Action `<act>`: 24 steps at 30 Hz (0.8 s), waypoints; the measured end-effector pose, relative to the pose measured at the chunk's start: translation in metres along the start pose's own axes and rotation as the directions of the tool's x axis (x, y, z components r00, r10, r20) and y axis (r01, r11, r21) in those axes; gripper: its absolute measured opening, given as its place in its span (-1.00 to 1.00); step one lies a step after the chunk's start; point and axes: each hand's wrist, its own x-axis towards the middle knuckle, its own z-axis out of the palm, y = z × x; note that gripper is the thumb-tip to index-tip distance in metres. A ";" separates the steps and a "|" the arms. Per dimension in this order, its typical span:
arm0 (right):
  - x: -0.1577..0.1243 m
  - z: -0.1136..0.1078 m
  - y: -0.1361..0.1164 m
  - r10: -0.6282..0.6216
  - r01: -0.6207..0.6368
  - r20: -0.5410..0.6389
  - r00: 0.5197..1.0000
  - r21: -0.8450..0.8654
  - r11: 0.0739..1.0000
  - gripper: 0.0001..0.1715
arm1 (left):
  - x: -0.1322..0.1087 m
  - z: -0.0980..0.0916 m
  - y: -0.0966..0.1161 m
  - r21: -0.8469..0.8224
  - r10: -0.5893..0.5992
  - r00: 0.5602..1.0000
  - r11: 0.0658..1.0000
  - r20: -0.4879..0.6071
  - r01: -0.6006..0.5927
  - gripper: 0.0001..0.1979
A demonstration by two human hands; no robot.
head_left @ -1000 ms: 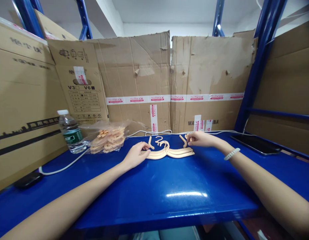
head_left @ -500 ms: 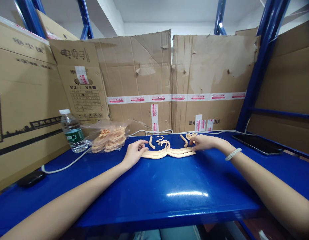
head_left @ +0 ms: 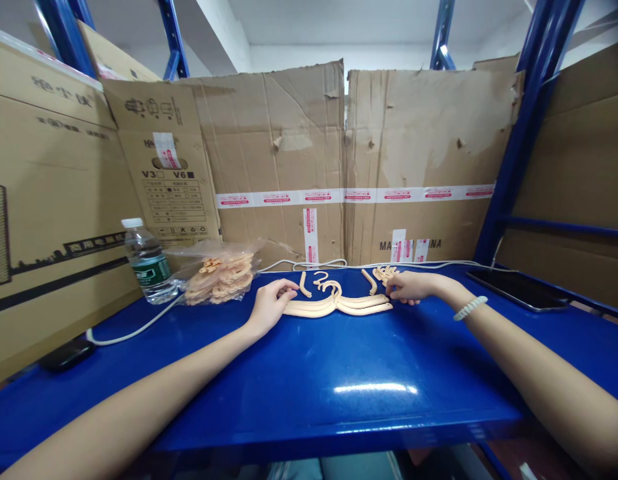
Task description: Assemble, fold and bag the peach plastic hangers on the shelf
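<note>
Several beige plastic hangers [head_left: 313,308] lie stacked flat on the blue shelf, with their hooks [head_left: 333,288] fanned out at the top centre. My left hand [head_left: 271,305] is by their left ends, fingers drawn together and curled; what is between them, if anything, is hidden. At the right ends, my right hand [head_left: 411,288] has its fingers bent inward and closed, the tips out of clear sight. Just behind the stack lie a bent beige piece [head_left: 305,285], a loose hook [head_left: 321,275] and another bent piece [head_left: 369,282]. A small pile of beige hooks [head_left: 385,273] is beside my right fingers.
A clear bag [head_left: 221,277] of beige parts and a water bottle [head_left: 149,263] stand to the left. Near them lies a black device [head_left: 66,355] with a white cable [head_left: 133,332]. A dark phone [head_left: 519,288] is at right. Cardboard [head_left: 279,160] walls the back.
My right hand has shifted slightly right and its fingers have curled in more. My left fingers have drawn closer together. The hanger stack looks the same.
</note>
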 end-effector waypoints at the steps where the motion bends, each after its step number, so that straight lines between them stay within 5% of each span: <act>1: 0.000 0.000 0.000 -0.002 0.002 0.000 1.000 -0.001 1.000 -0.75 | 0.000 0.000 0.000 0.000 0.000 1.000 1.000 -0.003 0.000 -0.84; 24: 0.002 0.000 0.004 -0.024 0.024 0.003 1.000 -0.033 0.999 -0.75 | 0.001 0.001 -0.002 -0.073 -0.090 0.996 0.993 0.013 0.091 -0.88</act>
